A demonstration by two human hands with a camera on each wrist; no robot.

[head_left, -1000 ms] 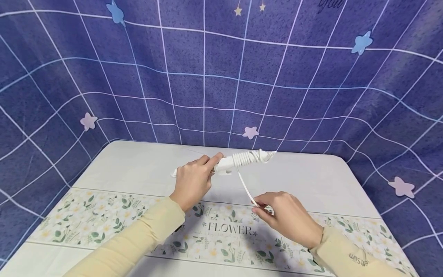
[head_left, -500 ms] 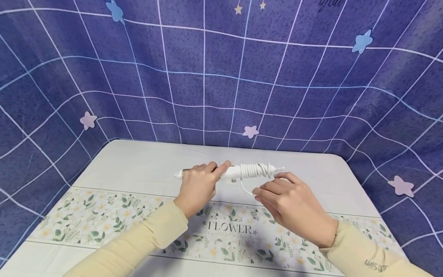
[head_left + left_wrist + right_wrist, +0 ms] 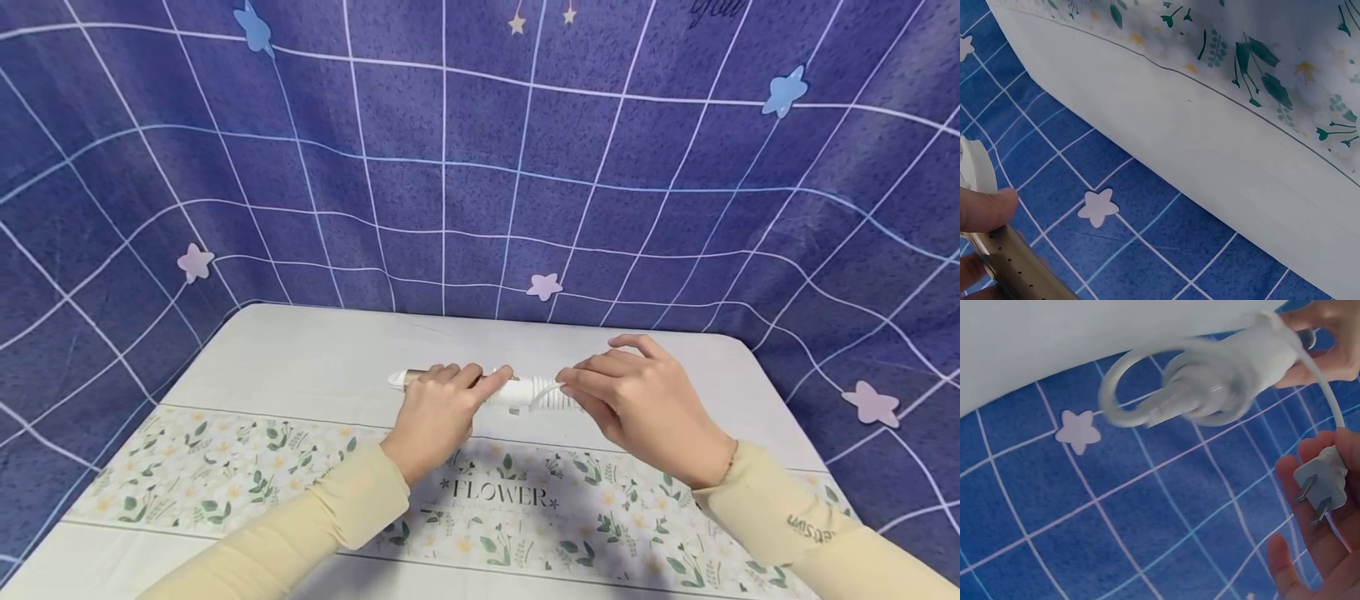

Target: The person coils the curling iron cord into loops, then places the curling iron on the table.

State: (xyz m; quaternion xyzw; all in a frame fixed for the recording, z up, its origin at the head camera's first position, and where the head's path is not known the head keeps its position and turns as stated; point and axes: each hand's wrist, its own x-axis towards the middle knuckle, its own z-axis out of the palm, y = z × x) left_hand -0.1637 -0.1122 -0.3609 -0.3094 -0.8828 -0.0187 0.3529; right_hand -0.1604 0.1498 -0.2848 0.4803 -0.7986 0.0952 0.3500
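Observation:
A curling iron with a white handle and a gold-coloured barrel lies roughly level above the table. My left hand grips its barrel; the left wrist view shows fingers around the perforated gold part. White power cord is wound in close coils around the handle. With my right hand I pinch the cord near its end, in front of the coils. The two-pin plug sits in that hand's fingers in the right wrist view. Near the handle's end, the cord makes a loose loop.
Beneath the hands is a table with a white cloth and a floral band reading FLOWER. A blue-purple grid-patterned curtain with stars stands behind and to both sides.
The curling iron has gone from tilted to nearly level, slightly lower and to the right. My right hand has risen with the cord end from below the handle to the coils.

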